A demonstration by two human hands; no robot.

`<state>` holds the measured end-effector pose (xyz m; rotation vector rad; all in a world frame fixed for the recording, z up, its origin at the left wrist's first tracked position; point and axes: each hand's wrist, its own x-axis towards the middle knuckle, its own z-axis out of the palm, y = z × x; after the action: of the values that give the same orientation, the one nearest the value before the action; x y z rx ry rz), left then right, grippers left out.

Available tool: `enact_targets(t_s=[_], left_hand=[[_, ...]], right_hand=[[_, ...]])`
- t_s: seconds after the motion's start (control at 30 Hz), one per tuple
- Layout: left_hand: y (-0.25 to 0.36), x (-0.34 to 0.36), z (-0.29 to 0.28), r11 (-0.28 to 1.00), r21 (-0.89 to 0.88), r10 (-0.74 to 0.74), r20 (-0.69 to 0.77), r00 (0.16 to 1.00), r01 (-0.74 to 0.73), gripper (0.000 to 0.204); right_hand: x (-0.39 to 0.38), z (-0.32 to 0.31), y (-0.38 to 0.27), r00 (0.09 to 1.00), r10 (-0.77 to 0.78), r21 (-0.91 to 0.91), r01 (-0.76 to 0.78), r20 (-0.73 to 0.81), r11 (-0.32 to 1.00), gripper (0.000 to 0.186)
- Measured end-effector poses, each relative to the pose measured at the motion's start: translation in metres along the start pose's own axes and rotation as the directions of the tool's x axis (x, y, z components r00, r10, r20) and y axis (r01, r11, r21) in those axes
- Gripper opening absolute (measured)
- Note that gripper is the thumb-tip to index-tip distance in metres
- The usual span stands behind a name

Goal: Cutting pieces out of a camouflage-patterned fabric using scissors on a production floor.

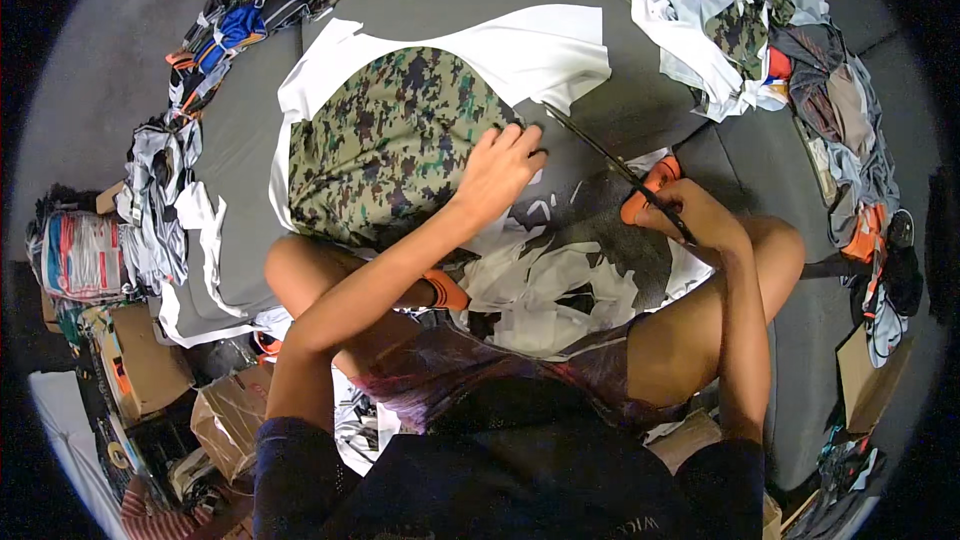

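Note:
A rounded piece of camouflage fabric (395, 140) lies in front of me over a larger white fabric piece (545, 45). My left hand (500, 170) is at the right edge of the camouflage piece, its fingers curled down and closed on the cloth there. The fingertips are partly hidden. In my right hand (695, 215) is a long, thin, dark tool (610, 157), slanting up and left, its tip near the white fabric's lower corner. Its blades cannot be made out clearly. An orange thing with a dark stripe (652, 190) shows right beside that hand.
White scraps (550, 285) lie between my crossed legs. Piled camouflage and white cloth (715, 25) is at the far right. Heaped garments (215, 45) line the left edge, more (850, 130) the right. Cardboard boxes (145, 360) stand at lower left. A striped sleeve (150, 515) shows below them.

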<state>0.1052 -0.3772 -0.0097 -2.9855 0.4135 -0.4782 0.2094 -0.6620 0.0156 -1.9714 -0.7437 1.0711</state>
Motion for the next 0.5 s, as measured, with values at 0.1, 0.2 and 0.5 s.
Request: enact_targets(t_s=[0.1,0.2,0.5], left_hand=[[-0.002,0.003,0.005,0.997,0.046,0.069,0.007,0.998,-0.069,0.015],[-0.003,0.006,0.004,0.997,-0.02,0.071,0.031,0.997,-0.071,0.016],[-0.081,0.018,-0.016,0.77,-0.57,-0.283,0.097,0.954,0.287,0.028]], right_hand=[[-0.002,-0.001,0.005,0.999,0.007,0.066,-0.009,0.032,0.998,0.042],[-0.002,0.002,0.011,0.999,0.009,0.066,-0.012,0.04,0.998,0.043],[0.023,0.027,0.006,0.994,-0.048,0.04,0.044,0.099,0.998,0.035]])
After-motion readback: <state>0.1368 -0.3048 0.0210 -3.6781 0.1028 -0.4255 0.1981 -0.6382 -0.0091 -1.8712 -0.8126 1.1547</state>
